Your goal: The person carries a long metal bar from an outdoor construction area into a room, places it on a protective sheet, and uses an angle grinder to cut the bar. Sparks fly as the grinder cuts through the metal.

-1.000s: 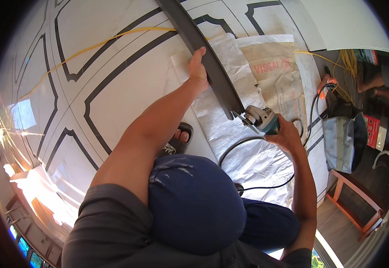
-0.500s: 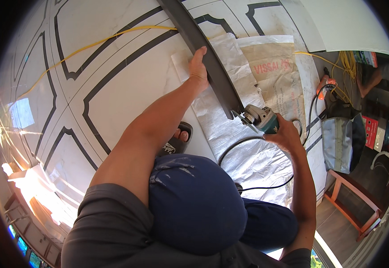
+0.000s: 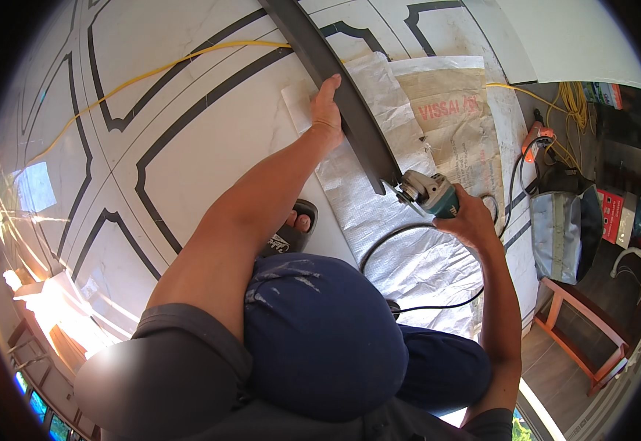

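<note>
My left hand is closed round the near edge of a long dark metal channel, its thumb along the side. The channel slants from the top of the view down to the middle. My right hand grips the teal rear body of an angle grinder, which has a grey metal head. The grinder's disc sits at the channel's lower end; whether it touches the metal I cannot tell. Under both lie a silvery-white woven sheet and a tan printed sack. A black cord curves over the sheet.
My sandalled foot stands left of the sheet on white tiles with black line patterns. A yellow cord crosses the floor. At right are an orange power tool, a grey bag, a red box and a wooden frame.
Both hands, the channel and the grinder keep nearly the same place. A bare limb at the far right is gone from view. A blurred round shape now covers part of my left sleeve.
</note>
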Available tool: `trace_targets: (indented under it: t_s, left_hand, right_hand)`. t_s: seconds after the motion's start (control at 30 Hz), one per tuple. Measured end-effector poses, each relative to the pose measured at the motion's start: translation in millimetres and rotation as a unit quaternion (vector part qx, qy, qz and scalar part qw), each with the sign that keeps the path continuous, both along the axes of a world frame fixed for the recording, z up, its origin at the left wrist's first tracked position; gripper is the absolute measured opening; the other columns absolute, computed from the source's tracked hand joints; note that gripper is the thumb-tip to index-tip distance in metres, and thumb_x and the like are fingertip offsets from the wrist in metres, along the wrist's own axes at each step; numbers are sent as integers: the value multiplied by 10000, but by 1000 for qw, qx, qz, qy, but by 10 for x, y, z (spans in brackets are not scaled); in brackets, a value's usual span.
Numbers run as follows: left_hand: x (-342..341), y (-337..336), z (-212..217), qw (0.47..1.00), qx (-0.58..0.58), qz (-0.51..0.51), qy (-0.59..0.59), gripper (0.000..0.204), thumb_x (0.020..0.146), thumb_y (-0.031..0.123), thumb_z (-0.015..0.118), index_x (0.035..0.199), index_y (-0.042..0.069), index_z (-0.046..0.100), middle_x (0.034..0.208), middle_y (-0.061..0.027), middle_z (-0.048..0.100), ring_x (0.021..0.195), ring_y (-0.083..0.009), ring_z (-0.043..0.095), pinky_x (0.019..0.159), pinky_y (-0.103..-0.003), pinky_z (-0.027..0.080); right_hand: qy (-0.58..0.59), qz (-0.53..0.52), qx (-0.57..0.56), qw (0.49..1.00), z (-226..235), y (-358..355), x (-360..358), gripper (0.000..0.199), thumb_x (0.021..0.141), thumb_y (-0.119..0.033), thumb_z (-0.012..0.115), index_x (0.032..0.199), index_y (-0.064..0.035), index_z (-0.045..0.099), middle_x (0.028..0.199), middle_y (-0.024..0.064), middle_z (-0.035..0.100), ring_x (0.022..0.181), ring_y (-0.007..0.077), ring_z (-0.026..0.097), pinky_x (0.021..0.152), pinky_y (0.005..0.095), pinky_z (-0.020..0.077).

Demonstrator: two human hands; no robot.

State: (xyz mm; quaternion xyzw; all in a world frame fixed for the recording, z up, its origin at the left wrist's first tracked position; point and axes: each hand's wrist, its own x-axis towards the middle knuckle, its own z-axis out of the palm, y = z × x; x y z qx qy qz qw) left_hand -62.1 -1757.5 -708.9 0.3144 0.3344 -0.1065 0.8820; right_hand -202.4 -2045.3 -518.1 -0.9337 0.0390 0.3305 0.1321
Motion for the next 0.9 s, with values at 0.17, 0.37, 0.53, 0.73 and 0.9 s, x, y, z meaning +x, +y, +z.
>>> trace_targets:
  t_s: [0.17, 0.37, 0.53, 0.73, 0.9]
  left_hand:
    - [-13, -12, 19, 1000, 0, 0, 14, 458, 887, 519, 732, 1133, 137, 669, 1031, -63, 686, 956, -245, 658, 839, -453, 574]
    - [-14, -4, 17, 1000, -17, 0, 11, 422, 899, 492, 737, 1103, 128, 673, 985, -61, 687, 909, -249, 667, 824, -450, 586]
    - [22, 29, -26, 1000, -9, -2, -7, 395, 897, 459, 753, 1086, 120, 679, 968, -60, 694, 915, -251, 673, 838, -443, 589]
    - [146, -191, 87, 1000, -25, -9, -2, 319, 881, 285, 814, 1081, 61, 705, 997, -66, 726, 908, -236, 702, 841, -411, 592]
    - [142, -461, 124, 996, -37, -85, 5, 333, 895, 360, 779, 1125, 144, 672, 1074, -12, 733, 1014, -221, 707, 931, -416, 587]
  right_hand:
    - [13, -11, 3, 1000, 6, 5, -3, 728, 672, -387, 858, 1295, -72, 651, 998, 245, 760, 961, 445, 744, 861, 500, 575]
    - [-7, -49, 55, 997, 21, -37, -113, 696, 681, -339, 870, 1280, -51, 662, 1004, 243, 764, 949, 430, 750, 858, 471, 570]
    - [-58, -152, 175, 971, -49, -104, -412, 745, 692, -295, 882, 1329, 8, 644, 1014, 214, 772, 928, 357, 759, 883, 425, 564]
    - [-76, -311, 181, 930, -159, -113, -905, 763, 715, -340, 902, 1345, -1, 637, 1050, 178, 777, 926, 289, 752, 893, 408, 573]
    - [-107, -413, 189, 884, -292, -109, -1271, 764, 736, -363, 908, 1346, 0, 625, 1065, 168, 776, 937, 266, 753, 891, 400, 580]
